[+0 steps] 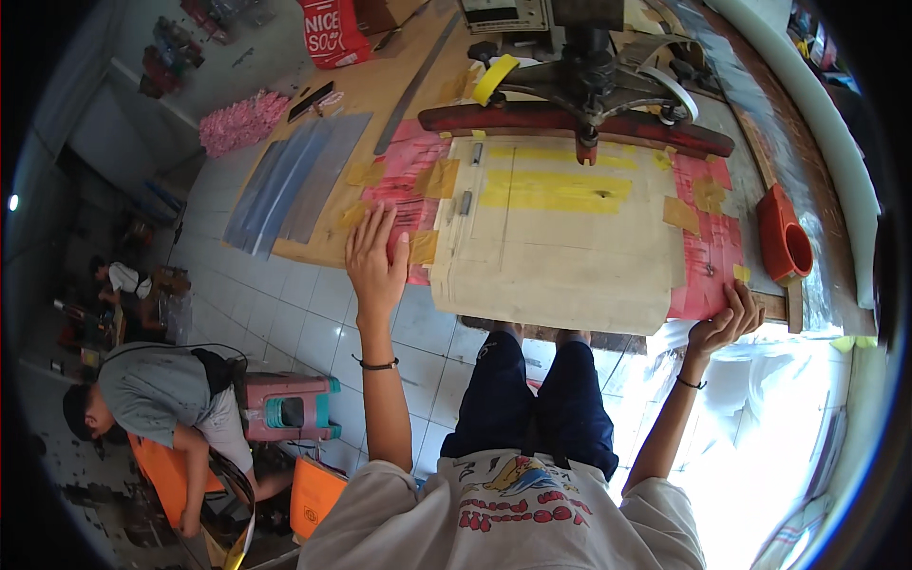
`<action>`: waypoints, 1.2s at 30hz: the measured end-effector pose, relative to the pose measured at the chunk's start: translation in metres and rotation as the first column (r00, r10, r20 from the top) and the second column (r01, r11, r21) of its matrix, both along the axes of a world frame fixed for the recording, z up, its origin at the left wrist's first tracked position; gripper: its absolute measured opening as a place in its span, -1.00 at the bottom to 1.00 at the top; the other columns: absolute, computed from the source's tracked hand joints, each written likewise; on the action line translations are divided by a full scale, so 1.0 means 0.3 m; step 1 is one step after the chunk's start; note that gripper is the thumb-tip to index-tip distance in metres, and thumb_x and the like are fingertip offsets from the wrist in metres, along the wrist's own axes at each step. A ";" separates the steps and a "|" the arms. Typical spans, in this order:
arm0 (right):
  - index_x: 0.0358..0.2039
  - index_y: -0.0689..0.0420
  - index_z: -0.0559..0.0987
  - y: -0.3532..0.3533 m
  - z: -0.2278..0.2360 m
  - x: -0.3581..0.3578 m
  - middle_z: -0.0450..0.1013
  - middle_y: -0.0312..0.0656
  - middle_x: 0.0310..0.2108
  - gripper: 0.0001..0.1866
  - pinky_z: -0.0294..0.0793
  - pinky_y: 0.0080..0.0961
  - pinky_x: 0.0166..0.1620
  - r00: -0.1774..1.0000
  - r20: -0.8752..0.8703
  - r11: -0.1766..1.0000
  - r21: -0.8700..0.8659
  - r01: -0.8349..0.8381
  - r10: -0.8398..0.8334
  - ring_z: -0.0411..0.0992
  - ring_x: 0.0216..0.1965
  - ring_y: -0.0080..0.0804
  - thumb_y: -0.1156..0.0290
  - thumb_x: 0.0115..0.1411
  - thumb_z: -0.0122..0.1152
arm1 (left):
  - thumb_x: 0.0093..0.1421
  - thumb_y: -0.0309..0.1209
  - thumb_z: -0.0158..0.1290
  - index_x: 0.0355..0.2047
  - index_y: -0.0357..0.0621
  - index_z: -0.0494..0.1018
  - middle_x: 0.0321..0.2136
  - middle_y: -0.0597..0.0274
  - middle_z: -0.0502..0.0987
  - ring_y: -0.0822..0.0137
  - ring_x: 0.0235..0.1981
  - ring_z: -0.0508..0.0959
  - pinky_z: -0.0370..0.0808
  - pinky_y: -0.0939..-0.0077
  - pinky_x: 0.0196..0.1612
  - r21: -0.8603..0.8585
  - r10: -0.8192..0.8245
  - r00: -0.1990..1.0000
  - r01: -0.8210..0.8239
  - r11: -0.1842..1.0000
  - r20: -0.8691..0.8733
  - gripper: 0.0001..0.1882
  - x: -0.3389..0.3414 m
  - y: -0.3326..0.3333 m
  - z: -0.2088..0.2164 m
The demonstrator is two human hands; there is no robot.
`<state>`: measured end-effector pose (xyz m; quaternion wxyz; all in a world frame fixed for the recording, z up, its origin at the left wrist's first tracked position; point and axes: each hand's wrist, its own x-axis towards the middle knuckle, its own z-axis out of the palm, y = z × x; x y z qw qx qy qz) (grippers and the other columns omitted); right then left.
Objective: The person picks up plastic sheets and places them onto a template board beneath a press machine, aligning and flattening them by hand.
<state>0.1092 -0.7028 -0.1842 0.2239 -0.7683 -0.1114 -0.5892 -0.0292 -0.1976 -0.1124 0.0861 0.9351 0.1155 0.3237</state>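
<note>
My left hand (377, 261) lies flat with its fingers stretched out at the table's front edge, on the pink-red sheet and brown tape left of a beige board (560, 256). My right hand (727, 321) rests at the near right corner of the red taped strip (708, 252), its fingers slightly bent over the edge and nothing seen in them. Yellow strips (556, 193), thin drawn lines and two small metal pieces (465, 202) show on the board. Above its far side stands a dark press head with a long red-brown bar (570, 123).
Clear bluish plastic sheets (304, 180) hang over the table's left edge, near a phone (311, 103) and a pink bundle (242, 123). An orange-red tape dispenser (785, 237) stands at right. Yellow tape (495, 80) hangs on the press. A co-worker (166, 389) bends low at left beside a stool (285, 407).
</note>
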 end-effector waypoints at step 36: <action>-0.15 0.10 0.68 -0.034 -0.017 -0.010 0.58 -0.23 -0.02 -0.46 0.08 -0.09 0.33 0.999 -0.016 0.999 -0.014 -0.046 0.046 0.40 0.11 -0.24 0.13 0.53 -0.34 | 0.32 0.29 -0.18 0.44 -0.17 0.12 0.47 0.00 0.06 0.10 0.50 0.01 -0.10 0.10 0.50 -0.095 0.156 0.918 -0.203 0.974 -0.365 -0.08 0.256 0.216 0.053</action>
